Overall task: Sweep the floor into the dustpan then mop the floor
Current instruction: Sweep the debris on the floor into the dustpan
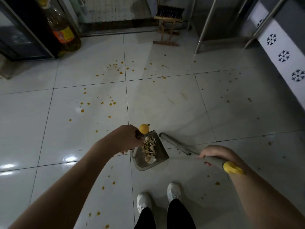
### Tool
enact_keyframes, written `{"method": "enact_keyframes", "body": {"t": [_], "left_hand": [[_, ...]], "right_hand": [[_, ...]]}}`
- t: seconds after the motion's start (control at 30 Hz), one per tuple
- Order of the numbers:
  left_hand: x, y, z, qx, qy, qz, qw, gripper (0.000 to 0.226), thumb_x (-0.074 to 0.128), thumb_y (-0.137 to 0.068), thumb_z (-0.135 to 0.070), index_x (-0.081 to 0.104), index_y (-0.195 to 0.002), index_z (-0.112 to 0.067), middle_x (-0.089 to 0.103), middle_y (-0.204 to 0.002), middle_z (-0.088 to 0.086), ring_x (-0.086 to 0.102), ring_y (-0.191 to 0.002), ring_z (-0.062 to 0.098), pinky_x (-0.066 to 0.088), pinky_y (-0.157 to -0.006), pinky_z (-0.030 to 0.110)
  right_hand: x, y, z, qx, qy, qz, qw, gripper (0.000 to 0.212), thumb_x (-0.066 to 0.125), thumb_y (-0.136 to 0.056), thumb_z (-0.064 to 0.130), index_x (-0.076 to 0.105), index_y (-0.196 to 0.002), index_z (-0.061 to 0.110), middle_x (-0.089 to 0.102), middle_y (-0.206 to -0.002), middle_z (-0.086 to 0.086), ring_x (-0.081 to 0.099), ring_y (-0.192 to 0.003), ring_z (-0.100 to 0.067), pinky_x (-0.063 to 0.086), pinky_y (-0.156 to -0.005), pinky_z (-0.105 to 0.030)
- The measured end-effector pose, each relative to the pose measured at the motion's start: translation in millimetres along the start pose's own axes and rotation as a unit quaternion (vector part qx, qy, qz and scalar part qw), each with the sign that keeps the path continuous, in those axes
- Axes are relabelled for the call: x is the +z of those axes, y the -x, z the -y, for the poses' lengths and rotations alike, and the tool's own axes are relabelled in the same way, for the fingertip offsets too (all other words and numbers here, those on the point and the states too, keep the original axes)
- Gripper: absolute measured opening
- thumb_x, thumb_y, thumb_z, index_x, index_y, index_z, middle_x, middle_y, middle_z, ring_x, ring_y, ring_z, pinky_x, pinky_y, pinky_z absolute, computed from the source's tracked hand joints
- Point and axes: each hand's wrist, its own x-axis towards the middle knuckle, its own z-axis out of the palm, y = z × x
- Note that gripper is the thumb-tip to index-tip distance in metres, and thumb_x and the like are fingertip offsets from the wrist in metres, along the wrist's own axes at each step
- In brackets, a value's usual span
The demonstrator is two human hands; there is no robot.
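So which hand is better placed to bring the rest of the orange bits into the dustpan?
Right, I'd say. The right hand holds the broom, its head right beside the dustpan. The left hand holds the dustpan's handle and need only steady it.

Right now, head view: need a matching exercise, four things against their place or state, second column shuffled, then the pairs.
Things:
1. dustpan
2. broom
3. oil bottle
4. wooden stool

Place or state:
A. stands at the far end of the floor
B. handle gripped by the right hand
C. holds pale scraps, handle gripped by the left hand
D. upper left, beside the dark cabinet

Pairs: 1-C, 2-B, 3-D, 4-A
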Motion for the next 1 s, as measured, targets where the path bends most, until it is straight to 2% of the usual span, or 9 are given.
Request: {"method": "enact_keyframes", "body": {"t": [0.17,0.3,0.37,0.43,0.5,0.57,0.67,0.8,1.0], "left_hand": [[-4,0,-4,0.016,-0.03,0.012,0.999,0.019,0.051,-0.086,-0.022,0.052,-0.068,-0.015,0.056,-0.056,0.001,0.053,-0.042,0.009,0.044,-0.036,0.014],[-9,-5,-4,0.017,-0.03,0.028,0.999,0.022,0.055,-0.084,-0.021,0.052,-0.063,-0.015,0.05,-0.046,-0.003,0.047,-0.035,0.005,0.042,-0.036,0.013],[-10,-9,-5,0.016,-0.026,0.029,0.999,0.022,0.056,-0.083,-0.021,0.053,-0.062,-0.014,0.049,-0.041,-0.004,0.046,-0.032,0.006,0.044,-0.037,0.014],[-12,-14,-7,0.012,-0.025,0.02,0.999,0.024,0.055,-0.084,-0.021,0.053,-0.062,-0.013,0.048,-0.036,-0.006,0.045,-0.03,0.006,0.043,-0.037,0.015],[-15,-17,-10,0.004,-0.023,0.007,1.0,0.023,0.055,-0.084,-0.022,0.054,-0.064,-0.012,0.049,-0.04,-0.004,0.045,-0.031,0.006,0.042,-0.037,0.015],[-17,-20,-13,0.001,-0.016,-0.002,1.0,0.022,0.054,-0.085,-0.022,0.054,-0.065,-0.012,0.05,-0.044,-0.002,0.045,-0.031,0.006,0.041,-0.036,0.015],[-19,-21,-16,-0.002,-0.016,-0.007,1.0,0.022,0.053,-0.086,-0.023,0.054,-0.067,-0.011,0.049,-0.044,-0.002,0.043,-0.029,0.005,0.04,-0.036,0.014],[-21,-21,-21,-0.001,-0.018,-0.003,1.0,0.023,0.052,-0.086,-0.023,0.053,-0.067,-0.011,0.048,-0.045,-0.001,0.043,-0.031,0.007,0.04,-0.036,0.014],[-20,-19,-20,0.006,-0.02,0.0,1.0,0.027,0.05,-0.088,-0.025,0.052,-0.065,-0.011,0.049,-0.047,0.0,0.046,-0.039,0.011,0.044,-0.041,0.017]], "right_hand": [[-6,10,-32,0.015,-0.067,-0.021,0.997,0.023,0.058,-0.092,0.022,0.056,-0.078,0.004,0.059,-0.04,-0.004,0.054,-0.03,-0.012,0.04,-0.035,-0.016],[21,14,-46,0.025,-0.243,-0.027,0.969,0.021,0.055,-0.092,0.011,0.052,-0.074,0.002,0.053,-0.057,-0.011,0.049,-0.026,-0.011,0.037,-0.031,-0.014],[40,19,-48,0.002,-0.331,-0.013,0.944,0.015,0.052,-0.091,0.006,0.049,-0.077,0.003,0.049,-0.065,-0.009,0.051,-0.033,-0.011,0.038,-0.033,-0.013],[59,27,-50,-0.041,-0.445,0.012,0.894,0.003,0.052,-0.09,0.003,0.051,-0.087,0.002,0.051,-0.071,-0.009,0.054,-0.049,-0.013,0.044,-0.041,-0.015],[74,35,-53,-0.1,-0.551,0.023,0.828,0.005,0.054,-0.088,-0.001,0.056,-0.091,-0.004,0.054,-0.079,-0.015,0.058,-0.063,-0.019,0.05,-0.047,-0.016],[83,37,-50,-0.1,-0.583,0.033,0.805,0.007,0.058,-0.086,0.0,0.059,-0.089,-0.006,0.054,-0.08,-0.017,0.058,-0.065,-0.022,0.049,-0.046,-0.018],[76,26,-40,-0.043,-0.569,0.08,0.818,0.009,0.061,-0.084,0.006,0.054,-0.083,0.001,0.052,-0.074,-0.012,0.056,-0.056,-0.016,0.045,-0.041,-0.016],[43,2,-41,-0.012,-0.508,0.122,0.852,0.02,0.051,-0.092,0.011,0.048,-0.073,0.006,0.052,-0.05,-0.006,0.052,-0.035,-0.011,0.039,-0.033,-0.014],[13,5,-49,0.038,-0.417,0.083,0.904,0.026,0.052,-0.093,0.022,0.045,-0.074,0.007,0.05,-0.045,-0.003,0.047,-0.031,-0.009,0.035,-0.029,-0.016]]}}
